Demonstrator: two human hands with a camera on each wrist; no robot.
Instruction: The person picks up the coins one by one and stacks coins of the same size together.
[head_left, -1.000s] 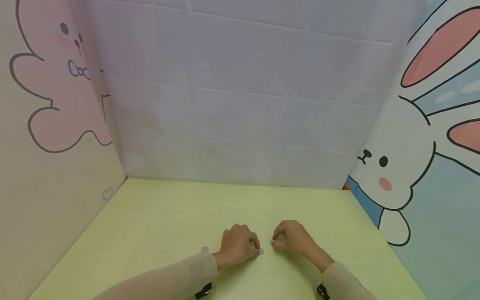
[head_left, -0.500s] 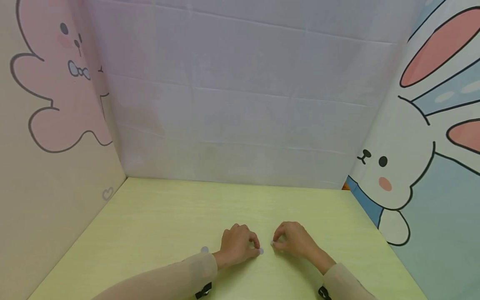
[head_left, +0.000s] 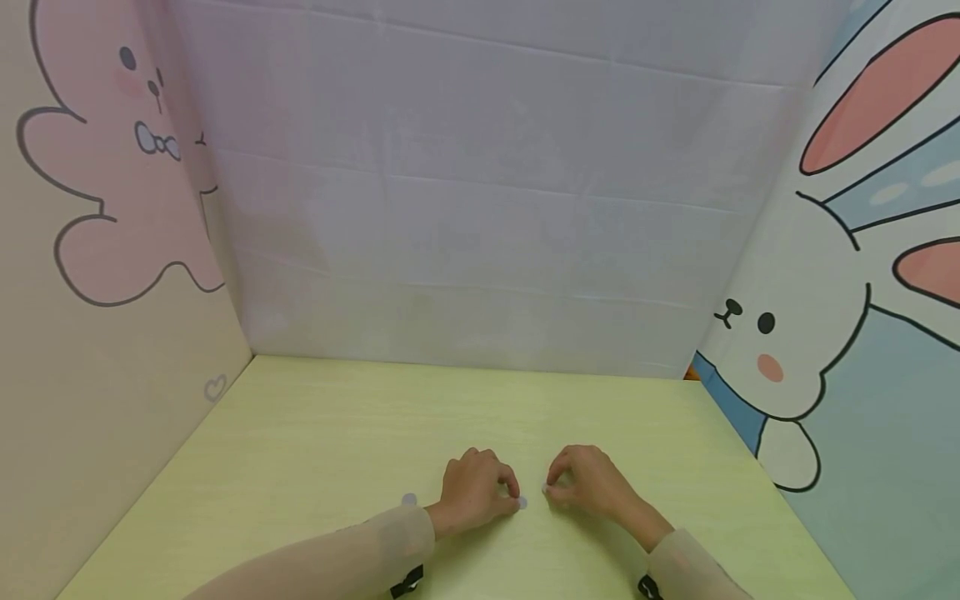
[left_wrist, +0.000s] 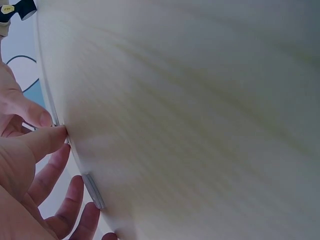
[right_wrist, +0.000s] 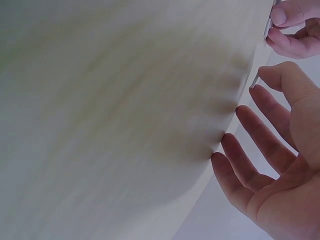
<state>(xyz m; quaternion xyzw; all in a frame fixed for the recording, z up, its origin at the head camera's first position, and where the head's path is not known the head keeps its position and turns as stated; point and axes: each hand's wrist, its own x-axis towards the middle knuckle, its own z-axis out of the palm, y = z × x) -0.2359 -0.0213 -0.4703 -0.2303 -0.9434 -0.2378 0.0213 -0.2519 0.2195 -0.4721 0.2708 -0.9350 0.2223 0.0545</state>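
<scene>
My left hand (head_left: 474,493) pinches a thin silver-grey coin (head_left: 523,502) between thumb and forefinger, low over the table. Opposite it, my right hand (head_left: 591,483) pinches a second coin (head_left: 544,489), a short gap away. In the right wrist view this coin (right_wrist: 255,80) shows edge-on between thumb tip and forefinger, while the other fingertips (right_wrist: 216,156) come down at the tabletop. Behind the left wrist lies a round grey piece (head_left: 408,499); the left wrist view shows it as a small stack of coins (left_wrist: 93,191) beyond the fingers.
The pale yellow-green table (head_left: 360,417) runs back to a white creased sheet (head_left: 480,200). A left panel (head_left: 112,350) with a pink cartoon animal and a right panel (head_left: 892,400) with a white rabbit border the sides.
My right hand, still pinching its coin, has shifted slightly toward me. The left hand and the stack stay where they were.
</scene>
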